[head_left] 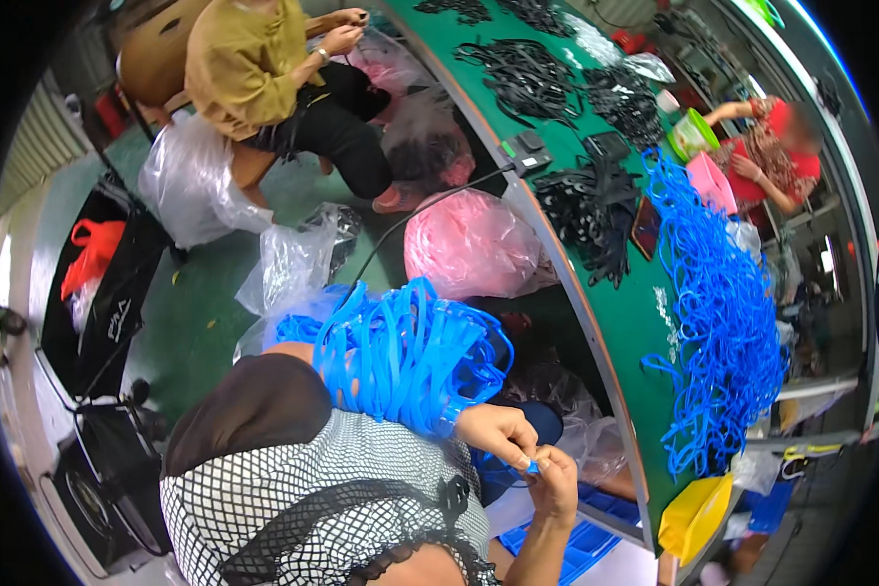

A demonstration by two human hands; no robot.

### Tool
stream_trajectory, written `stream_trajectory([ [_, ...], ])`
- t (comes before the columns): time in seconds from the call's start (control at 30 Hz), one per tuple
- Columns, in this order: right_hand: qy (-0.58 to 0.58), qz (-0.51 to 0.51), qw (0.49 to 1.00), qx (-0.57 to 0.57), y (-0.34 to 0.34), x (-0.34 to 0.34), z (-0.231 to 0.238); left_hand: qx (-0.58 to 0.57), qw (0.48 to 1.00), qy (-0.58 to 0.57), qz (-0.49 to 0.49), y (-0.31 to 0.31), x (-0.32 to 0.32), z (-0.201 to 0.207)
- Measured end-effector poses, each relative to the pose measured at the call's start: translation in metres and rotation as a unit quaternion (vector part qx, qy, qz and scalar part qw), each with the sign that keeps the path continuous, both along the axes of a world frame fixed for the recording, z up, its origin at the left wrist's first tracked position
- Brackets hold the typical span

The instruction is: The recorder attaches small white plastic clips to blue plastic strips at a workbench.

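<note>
A thick bundle of flat blue straps (400, 356) hangs looped over my left forearm. Beyond it, my left hand (498, 435) is closed in a pinch at the fingertips. My right hand (555, 481) meets it there, its thumb and fingers also pinched together. Between the two sets of fingertips shows a small blue piece (532, 467), the same colour as the straps; whether it joins one of them I cannot tell. Both hands are in front of my body, beside the edge of the green table (645, 430).
On the table lie a large tangled heap of blue straps (718, 322), black straps (596, 210) and a yellow bin (695, 518). A pink plastic bag (474, 244) rests on the floor. One person (254, 68) sits ahead; another (767, 161) is across the table.
</note>
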State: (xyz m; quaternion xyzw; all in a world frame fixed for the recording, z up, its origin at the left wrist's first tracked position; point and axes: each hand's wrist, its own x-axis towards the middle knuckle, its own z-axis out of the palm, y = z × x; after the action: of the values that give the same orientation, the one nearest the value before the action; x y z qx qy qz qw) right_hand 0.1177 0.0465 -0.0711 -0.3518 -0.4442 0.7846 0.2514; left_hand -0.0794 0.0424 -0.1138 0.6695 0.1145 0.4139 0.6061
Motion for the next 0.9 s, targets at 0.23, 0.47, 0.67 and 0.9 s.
stream_trajectory([
  [0.23,0.000,-0.043,0.998,-0.045,-0.005,-0.002,-0.010,-0.270,0.954,-0.044,-0.119,0.000,0.008,-0.030],
  [0.47,0.020,-0.070,0.997,-0.038,-0.012,0.004,-0.025,-0.210,0.976,-0.017,-0.052,-0.006,0.011,-0.026],
  [0.67,0.048,-0.051,0.997,-0.036,-0.018,0.005,-0.023,-0.141,0.990,0.025,0.005,-0.013,0.010,-0.016],
  [0.9,-0.106,-0.067,0.963,0.240,-0.024,-0.005,-0.004,-0.339,0.923,-0.091,-0.156,-0.011,0.007,-0.011],
])
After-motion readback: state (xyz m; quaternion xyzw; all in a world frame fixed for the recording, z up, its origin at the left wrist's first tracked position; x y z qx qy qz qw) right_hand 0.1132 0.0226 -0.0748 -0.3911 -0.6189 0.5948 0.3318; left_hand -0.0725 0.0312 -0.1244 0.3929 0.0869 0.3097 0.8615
